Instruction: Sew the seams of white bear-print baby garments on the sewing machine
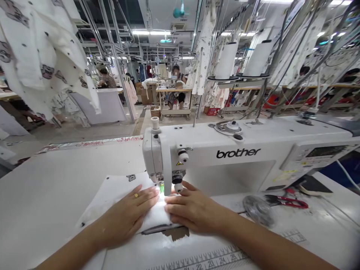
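Observation:
White printed fabric (112,191) lies on the sewing table under the needle area of a white brother sewing machine (202,150). My left hand (128,212), with a ring on one finger, rests flat on the cloth to the left of the lit needle area. On the right side of it, my right hand (194,210) presses the cloth with its fingers stretched out, some fingertips partly behind the machine's tension knob. A green presser foot part (161,187) shows between the hands. Both hands touch the fabric; neither grips it.
Red-handled thread snips (292,201) and a clear round dish (258,210) lie right of my right hand. A ruler scale (213,260) runs along the front table edge. Thread cones (226,60) stand above the machine. Printed garments (47,56) hang at the left; people sit farther back.

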Demonstrator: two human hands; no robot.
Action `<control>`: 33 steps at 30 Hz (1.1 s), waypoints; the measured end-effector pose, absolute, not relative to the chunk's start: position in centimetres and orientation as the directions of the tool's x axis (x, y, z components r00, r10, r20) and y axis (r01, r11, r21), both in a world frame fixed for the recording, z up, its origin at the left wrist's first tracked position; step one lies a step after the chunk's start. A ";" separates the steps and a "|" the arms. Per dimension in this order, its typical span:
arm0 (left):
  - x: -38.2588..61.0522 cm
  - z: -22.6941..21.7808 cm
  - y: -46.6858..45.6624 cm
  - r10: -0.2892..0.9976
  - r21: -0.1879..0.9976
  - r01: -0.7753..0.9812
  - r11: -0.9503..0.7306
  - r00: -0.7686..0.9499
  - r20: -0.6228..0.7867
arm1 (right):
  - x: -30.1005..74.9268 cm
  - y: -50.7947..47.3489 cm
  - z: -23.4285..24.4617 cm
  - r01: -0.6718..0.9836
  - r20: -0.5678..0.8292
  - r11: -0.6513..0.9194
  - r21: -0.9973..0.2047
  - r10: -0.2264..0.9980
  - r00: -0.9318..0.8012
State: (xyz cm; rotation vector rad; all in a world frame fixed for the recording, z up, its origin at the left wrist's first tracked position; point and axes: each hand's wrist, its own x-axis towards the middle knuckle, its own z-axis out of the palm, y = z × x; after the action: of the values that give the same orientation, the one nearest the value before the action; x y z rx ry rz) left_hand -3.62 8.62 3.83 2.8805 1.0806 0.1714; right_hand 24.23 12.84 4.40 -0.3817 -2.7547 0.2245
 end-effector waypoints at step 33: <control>-2.6 3.5 8.1 0.636 0.065 0.639 -0.766 0.741 0.213 | 25.9 13.5 3.6 0.392 0.222 0.848 -0.356 0.484 -0.846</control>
State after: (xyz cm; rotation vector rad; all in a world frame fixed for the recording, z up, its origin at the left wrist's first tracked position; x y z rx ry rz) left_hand -2.57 8.08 3.53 2.9426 1.0778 0.3535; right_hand 25.92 13.48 3.56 -0.6619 -2.7204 0.4312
